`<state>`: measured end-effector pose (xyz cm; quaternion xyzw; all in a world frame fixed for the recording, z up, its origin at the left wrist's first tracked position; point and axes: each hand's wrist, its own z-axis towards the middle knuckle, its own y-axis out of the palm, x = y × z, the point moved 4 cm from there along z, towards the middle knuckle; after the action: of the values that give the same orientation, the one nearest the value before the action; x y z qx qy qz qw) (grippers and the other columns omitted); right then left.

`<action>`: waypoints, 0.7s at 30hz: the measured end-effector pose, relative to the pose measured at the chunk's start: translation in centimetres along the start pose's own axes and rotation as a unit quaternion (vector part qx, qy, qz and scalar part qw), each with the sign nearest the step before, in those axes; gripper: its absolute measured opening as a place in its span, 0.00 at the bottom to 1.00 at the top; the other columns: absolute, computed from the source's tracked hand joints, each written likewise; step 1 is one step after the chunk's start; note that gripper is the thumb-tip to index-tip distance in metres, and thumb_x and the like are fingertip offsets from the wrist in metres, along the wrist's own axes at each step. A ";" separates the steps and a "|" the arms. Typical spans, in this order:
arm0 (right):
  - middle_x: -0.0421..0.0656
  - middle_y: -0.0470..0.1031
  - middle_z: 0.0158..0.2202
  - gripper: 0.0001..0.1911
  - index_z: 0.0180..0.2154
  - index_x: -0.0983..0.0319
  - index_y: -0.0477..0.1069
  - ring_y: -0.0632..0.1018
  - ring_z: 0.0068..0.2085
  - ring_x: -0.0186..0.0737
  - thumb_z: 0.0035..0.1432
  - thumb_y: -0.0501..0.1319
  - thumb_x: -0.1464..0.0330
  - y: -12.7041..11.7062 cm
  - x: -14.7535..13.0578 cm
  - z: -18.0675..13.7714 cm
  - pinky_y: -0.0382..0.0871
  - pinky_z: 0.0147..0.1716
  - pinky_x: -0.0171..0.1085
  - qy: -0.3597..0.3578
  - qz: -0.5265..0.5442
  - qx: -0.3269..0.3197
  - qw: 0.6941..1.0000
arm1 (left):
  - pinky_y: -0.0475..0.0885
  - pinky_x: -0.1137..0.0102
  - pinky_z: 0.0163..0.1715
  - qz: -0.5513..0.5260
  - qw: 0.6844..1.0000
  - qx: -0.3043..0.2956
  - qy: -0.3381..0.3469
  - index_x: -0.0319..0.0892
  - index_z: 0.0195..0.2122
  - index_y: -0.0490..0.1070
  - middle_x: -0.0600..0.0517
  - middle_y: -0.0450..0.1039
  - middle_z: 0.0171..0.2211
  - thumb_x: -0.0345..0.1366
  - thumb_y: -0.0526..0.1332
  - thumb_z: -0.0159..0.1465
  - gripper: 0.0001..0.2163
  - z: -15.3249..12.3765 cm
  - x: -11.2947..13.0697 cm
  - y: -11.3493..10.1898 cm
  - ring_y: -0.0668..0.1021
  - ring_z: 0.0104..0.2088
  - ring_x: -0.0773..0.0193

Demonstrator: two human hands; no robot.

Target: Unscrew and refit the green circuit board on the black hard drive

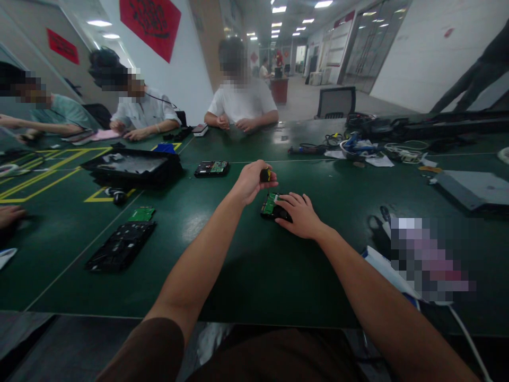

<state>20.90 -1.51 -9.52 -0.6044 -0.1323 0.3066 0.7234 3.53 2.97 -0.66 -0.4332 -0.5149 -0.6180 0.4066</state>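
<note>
My left hand [251, 182] is closed round the black and yellow handle of a screwdriver [265, 174], held upright over a small black hard drive [272, 207] with a green circuit board on top. My right hand [301, 214] lies on the drive's right side, fingers stretched flat over it, pressing it onto the green table [222, 254]. The screwdriver's tip is hidden behind my left hand.
A second drive [211, 168] lies farther back. To the left are a black tray [131, 167], a loose green board [141, 214] and a black frame [120, 246]. Three people sit across the table. Cables and tools [358, 146] clutter the far right.
</note>
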 end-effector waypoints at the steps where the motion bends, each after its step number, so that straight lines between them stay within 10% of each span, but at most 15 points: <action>1: 0.46 0.59 0.72 0.32 0.68 0.52 0.62 0.55 0.72 0.64 0.67 0.57 0.51 0.0 0.0 0.0 0.45 0.68 0.68 0.000 0.001 0.000 1.000 | 0.80 0.63 0.36 -0.002 1.000 0.002 0.004 0.39 0.33 0.72 0.48 0.74 0.30 0.38 0.61 0.59 0.07 0.0 0.1 0.0 0.78 0.33 0.62; 21: 0.45 0.58 0.72 0.32 0.68 0.51 0.61 0.54 0.72 0.63 0.67 0.56 0.50 -0.2 0.0 0.1 0.43 0.68 0.69 0.005 0.007 -0.017 1.000 | 0.78 0.68 0.31 0.084 0.994 0.050 0.044 0.40 0.30 0.70 0.49 0.73 0.30 0.37 0.64 0.58 0.06 -0.5 0.8 0.2 0.77 0.32 0.63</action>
<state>20.93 -1.43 -9.36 -0.6190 -0.1299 0.3063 0.7115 3.47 2.39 0.08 -0.4264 -0.4882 -0.5737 0.5007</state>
